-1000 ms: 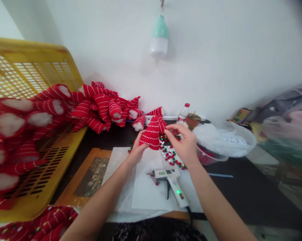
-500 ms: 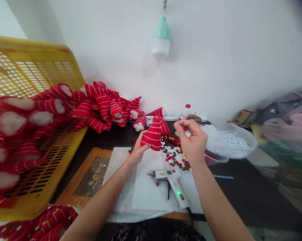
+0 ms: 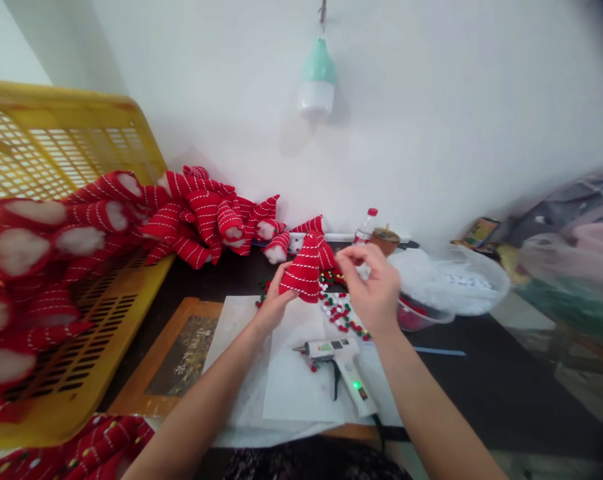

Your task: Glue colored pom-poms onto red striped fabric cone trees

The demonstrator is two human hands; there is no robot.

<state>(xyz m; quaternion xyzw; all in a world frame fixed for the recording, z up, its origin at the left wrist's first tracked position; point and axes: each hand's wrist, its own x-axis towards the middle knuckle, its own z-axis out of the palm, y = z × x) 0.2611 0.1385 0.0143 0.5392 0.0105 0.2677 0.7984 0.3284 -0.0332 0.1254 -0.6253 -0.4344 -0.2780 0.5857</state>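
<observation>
A red cone-shaped hat with white stitched stripes (image 3: 304, 272) stands upright in my left hand (image 3: 275, 298), whose fingers and thumb close on its lower left side. To the right of the hat, my right hand (image 3: 371, 287) is raised with thumb and forefinger pinched together; whatever sits between the tips is too small to make out. Under and behind that hand lie several small red, green, white and yellow pom-poms (image 3: 339, 310). A white glue gun (image 3: 339, 353) with a lit green light rests on white paper (image 3: 286, 393) below both hands.
At left a yellow plastic basket (image 3: 81, 110) holds several stuffed red striped cones (image 3: 19, 252). Clear plastic tubs (image 3: 501, 283), a red-capped bottle (image 3: 365, 227) and a brown pot (image 3: 385, 239) stand at back right. A framed panel (image 3: 146, 360) lies left of the paper.
My right hand has moved left, closer to the hat, still pinched. The left hand keeps the hat in nearly the same spot. The view has shifted slightly.
</observation>
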